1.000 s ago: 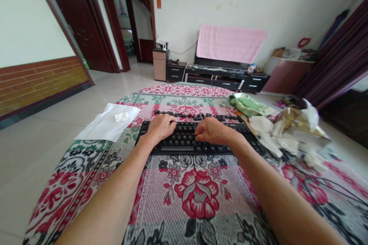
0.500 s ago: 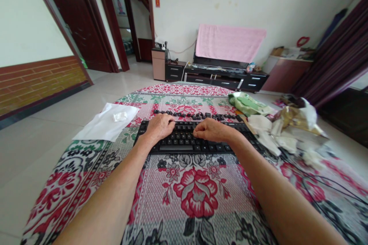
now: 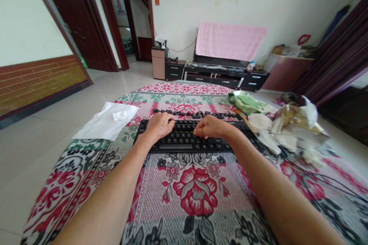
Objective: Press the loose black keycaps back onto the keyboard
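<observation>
A black keyboard [image 3: 186,140] lies on a table with a floral cloth [image 3: 195,195]. Just beyond its far edge runs a row of loose black keycaps [image 3: 198,115]. My left hand [image 3: 157,126] rests on the keyboard's left part, its fingers curled together over the upper keys and holding it down. My right hand [image 3: 211,127] is over the middle of the keyboard, its fingertips pinched together down on the keys. Whatever the pinch holds is too small to make out.
A white paper sheet with a crumpled wad [image 3: 107,121] lies at the table's left edge. At the right are a green bag [image 3: 248,103], crumpled tissues and wrappers [image 3: 287,130] and thin black cables [image 3: 324,195]. A TV stand [image 3: 224,76] stands against the far wall.
Both hands stay on the keyboard. The right hand's fingertips have shifted slightly over the keys, and the view has moved a little.
</observation>
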`<state>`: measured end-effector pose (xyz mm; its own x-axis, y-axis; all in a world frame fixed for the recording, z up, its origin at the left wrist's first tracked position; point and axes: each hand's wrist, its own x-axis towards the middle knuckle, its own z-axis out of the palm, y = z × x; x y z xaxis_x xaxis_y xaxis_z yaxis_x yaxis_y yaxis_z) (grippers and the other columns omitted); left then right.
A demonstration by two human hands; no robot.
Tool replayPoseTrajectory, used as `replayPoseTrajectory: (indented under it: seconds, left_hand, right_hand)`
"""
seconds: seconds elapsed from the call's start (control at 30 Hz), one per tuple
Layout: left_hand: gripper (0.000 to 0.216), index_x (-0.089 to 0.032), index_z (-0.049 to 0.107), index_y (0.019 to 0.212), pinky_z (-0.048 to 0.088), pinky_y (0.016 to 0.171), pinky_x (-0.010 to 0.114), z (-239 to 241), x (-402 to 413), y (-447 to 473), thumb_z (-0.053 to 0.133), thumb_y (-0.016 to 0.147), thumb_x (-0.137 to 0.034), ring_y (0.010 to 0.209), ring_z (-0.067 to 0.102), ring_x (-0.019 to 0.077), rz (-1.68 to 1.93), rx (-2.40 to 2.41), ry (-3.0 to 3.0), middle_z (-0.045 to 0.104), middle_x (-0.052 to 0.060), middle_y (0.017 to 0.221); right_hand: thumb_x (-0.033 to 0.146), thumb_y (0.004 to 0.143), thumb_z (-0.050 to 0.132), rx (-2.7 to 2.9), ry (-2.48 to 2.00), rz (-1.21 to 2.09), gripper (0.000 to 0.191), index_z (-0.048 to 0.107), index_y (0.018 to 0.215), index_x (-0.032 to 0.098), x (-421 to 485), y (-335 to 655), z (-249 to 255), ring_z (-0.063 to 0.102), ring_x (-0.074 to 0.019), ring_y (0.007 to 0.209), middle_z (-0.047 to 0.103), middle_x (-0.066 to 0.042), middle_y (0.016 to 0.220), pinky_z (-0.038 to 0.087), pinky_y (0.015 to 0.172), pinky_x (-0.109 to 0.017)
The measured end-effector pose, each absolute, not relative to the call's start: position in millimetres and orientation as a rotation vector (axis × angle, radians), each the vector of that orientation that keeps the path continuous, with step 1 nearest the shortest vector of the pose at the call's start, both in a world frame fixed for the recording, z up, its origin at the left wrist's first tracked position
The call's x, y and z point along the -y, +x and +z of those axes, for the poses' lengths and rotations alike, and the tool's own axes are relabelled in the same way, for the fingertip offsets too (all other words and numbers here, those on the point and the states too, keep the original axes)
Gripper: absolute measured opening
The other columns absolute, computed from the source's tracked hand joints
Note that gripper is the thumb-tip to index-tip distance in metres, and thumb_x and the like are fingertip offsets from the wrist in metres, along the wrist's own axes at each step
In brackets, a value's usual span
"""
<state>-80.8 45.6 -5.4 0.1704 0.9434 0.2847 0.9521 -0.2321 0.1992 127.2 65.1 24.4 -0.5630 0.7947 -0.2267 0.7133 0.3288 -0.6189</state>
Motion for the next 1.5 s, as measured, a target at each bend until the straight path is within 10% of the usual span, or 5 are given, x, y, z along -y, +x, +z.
replayPoseTrajectory:
  seconds: [1.5]
  left_hand:
    - [0.028,-0.024,0.064,0.09,0.041,0.082,0.028,-6.2,-44.5,-79.8,0.041,0.076,-0.031,0.089,0.056,0.0166,-0.514,1.908,-2.362,0.064,0.0,0.096]
  right_hand:
    - [0.029,0.063,0.053,2.451,-1.415,0.958,0.021,0.065,0.065,0.012,-65.7,129.0,13.7,0.047,-0.0079,0.045,0.058,-0.002,0.054,0.036,0.044,-0.021]
